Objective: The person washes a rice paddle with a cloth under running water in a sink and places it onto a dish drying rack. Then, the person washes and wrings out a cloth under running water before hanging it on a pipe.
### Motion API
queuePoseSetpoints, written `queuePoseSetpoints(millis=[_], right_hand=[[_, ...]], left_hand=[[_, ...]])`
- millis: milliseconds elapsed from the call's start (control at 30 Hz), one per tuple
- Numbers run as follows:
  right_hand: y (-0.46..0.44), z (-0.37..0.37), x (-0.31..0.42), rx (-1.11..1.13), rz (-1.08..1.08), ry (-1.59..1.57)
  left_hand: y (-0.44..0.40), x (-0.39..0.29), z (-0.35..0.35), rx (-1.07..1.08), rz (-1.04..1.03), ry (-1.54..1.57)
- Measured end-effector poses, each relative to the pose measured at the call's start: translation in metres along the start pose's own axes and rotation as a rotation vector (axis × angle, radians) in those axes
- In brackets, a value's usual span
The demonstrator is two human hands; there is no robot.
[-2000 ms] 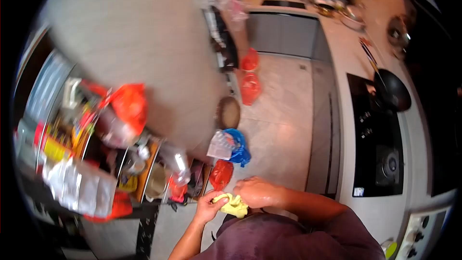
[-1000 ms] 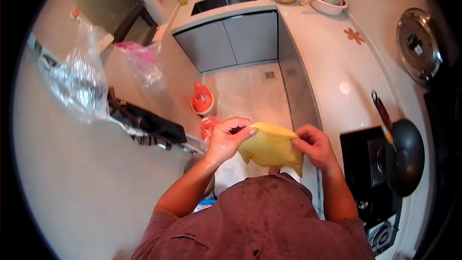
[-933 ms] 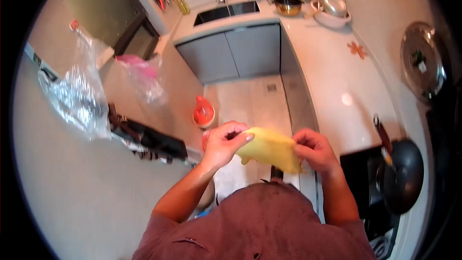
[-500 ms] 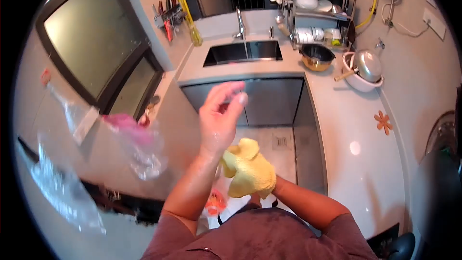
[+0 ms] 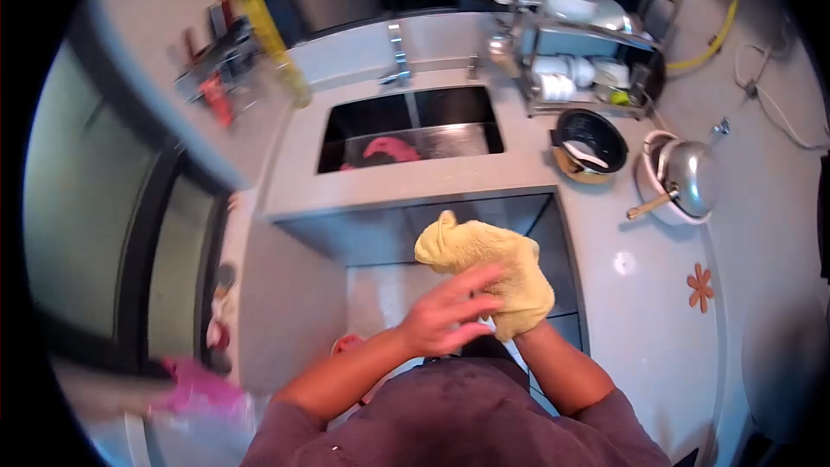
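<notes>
A yellow towel [image 5: 493, 264] is held up by my right hand, bunched over it so that the fingers are hidden and only the wrist shows below the fabric. My left hand [image 5: 450, 307] is open with its fingers spread, slightly blurred by motion. It overlaps the lower left side of the towel, and I cannot tell whether the fingertips touch it. Both hands are in front of my body, above the floor between the counters.
Ahead is a black sink [image 5: 450, 138] with a pink item [image 5: 393, 150] inside. On the right counter stand a black pot [image 5: 590, 143], a pink basin [image 5: 650, 182] holding a metal pan [image 5: 696, 180], and a brown flower-shaped trivet [image 5: 700, 287]. Behind is a dish rack [image 5: 596, 35].
My left hand has come down from above the towel to its lower left side. The towel has risen and shifted right with my right hand. The view has moved closer to the sink.
</notes>
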State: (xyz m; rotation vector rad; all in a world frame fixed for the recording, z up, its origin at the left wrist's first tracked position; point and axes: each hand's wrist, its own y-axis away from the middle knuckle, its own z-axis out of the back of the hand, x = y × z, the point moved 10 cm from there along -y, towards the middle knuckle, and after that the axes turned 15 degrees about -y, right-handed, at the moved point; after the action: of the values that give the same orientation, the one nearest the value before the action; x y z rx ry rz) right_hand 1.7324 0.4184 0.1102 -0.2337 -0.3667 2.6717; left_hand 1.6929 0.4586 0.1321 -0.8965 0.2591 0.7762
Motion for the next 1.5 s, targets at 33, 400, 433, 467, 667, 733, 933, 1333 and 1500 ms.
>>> queuePoseSetpoints(millis=[33,400,433,467,667,733,933,1333,1500], right_hand=[[-0.011,-0.016,-0.023,0.043,-0.015,0.136],[-0.225,-0.114,-0.260,-0.460,-0.079,-0.837],[-0.232,-0.126,-0.301,-0.445,-0.182,-0.870],[-0.232,-0.137,-0.345,-0.437,-0.309,-0.901],[-0.141,-0.152,-0.489,-0.617,-0.904,-1.113],[-0.111,-0.154,-0.481,-0.693,-1.023,-1.162],[-0.009,-0.107,-0.426,-1.036,-1.293,-1.065],[0.163,-0.004,-0.368,-1.675,-1.313,-0.639],[0.198,-0.003,-0.369,-1.877,-1.318,-0.695]], left_hand=[[0.021,0.054,-0.009,-0.051,0.216,0.201],[-0.096,0.286,-0.005,0.131,0.738,0.780],[-0.138,0.278,0.018,0.221,0.571,0.364],[-0.154,0.286,0.029,0.261,0.447,0.098],[-0.074,0.452,0.087,0.278,0.785,-0.379],[-0.061,0.531,0.098,0.132,1.148,0.101],[-0.147,0.625,0.054,-0.200,1.202,0.773],[-0.097,0.630,-0.111,0.759,0.181,-1.262],[-0.231,0.544,-0.117,1.088,0.366,-0.945]])
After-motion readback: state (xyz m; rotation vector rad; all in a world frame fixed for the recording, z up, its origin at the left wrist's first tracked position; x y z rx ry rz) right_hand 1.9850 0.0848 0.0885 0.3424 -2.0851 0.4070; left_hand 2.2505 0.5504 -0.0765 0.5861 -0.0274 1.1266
